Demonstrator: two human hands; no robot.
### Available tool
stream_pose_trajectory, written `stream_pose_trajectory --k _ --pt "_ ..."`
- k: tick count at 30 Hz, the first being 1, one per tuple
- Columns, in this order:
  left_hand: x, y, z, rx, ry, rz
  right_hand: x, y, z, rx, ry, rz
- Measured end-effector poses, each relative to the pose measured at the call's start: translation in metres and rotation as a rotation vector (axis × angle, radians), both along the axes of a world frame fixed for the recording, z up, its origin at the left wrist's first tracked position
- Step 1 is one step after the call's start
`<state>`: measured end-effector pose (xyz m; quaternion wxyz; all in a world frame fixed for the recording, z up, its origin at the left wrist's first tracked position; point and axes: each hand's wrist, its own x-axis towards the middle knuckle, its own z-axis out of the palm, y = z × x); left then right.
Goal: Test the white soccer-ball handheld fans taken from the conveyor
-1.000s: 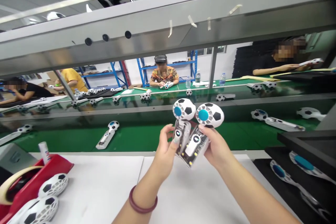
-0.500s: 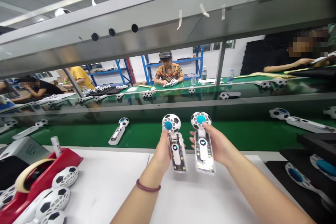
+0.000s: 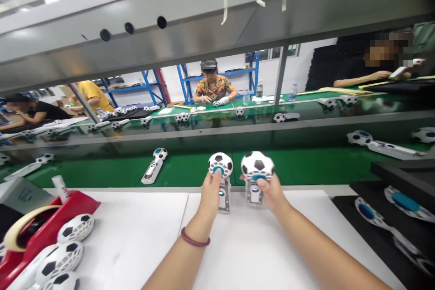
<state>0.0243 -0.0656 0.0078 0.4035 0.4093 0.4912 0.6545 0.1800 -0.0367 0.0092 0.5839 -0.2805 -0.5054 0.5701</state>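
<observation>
My left hand (image 3: 210, 195) grips a soccer-ball handheld fan (image 3: 220, 161), its thumb on the blue disc of the patterned head. A second soccer-ball handheld fan (image 3: 257, 163) is in my right hand (image 3: 274, 194), with the thumb near its blue disc. Both fans are held side by side, apart, over the far edge of the white work surface (image 3: 136, 240). Their heads tip toward the far side, so the clear handles show only in part below. Fingers behind the handles are mostly hidden.
Another fan (image 3: 154, 165) lies on the green conveyor belt (image 3: 190, 170). At left, a red tape dispenser (image 3: 44, 235) stands beside several ball-headed pieces (image 3: 76, 228). Black trays (image 3: 343, 210) with fan parts are at right. Overhead runs a metal shelf (image 3: 197, 22); a co-worker (image 3: 214, 86) sits opposite.
Both fans have tilted, their heads turning so more of the black-and-white ball tops show and the handles look shorter. The head view has shifted slightly. Both hands keep their hold.
</observation>
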Motion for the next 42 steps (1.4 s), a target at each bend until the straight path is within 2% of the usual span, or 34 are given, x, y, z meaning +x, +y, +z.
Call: stream_pose_trajectory --k 4,7,11,14,20,24,29,36,42 --pt "-0.004 0.002 -0.02 0.001 -0.016 -0.167 -0.004 0.003 -0.023 -0.006 0.009 0.122" --pt "-0.005 0.0 -0.034 -0.091 -0.085 -0.265 -0.007 0.004 -0.034 -0.109 -0.013 0.169" --pt "-0.002 -0.008 -0.031 -0.258 -0.276 -0.391 -0.008 0.0 -0.037 -0.364 0.111 0.223" --pt "-0.001 -0.013 -0.022 -0.265 -0.349 -0.47 -0.006 -0.005 -0.035 -0.444 0.186 0.239" --pt "-0.003 -0.013 -0.022 -0.266 -0.307 -0.476 -0.001 -0.008 -0.033 -0.417 0.218 0.386" --pt "-0.005 -0.014 -0.023 -0.32 -0.269 -0.504 0.002 -0.007 -0.035 -0.424 0.194 0.369" --pt "-0.003 -0.015 -0.02 -0.342 -0.227 -0.451 0.004 -0.008 -0.033 -0.44 0.187 0.374" --pt "0.0 -0.016 -0.02 -0.338 -0.25 -0.448 0.005 -0.009 -0.03 -0.461 0.158 0.366" --pt "0.001 -0.018 -0.016 -0.321 -0.26 -0.442 0.005 -0.007 -0.035 -0.404 0.146 0.425"
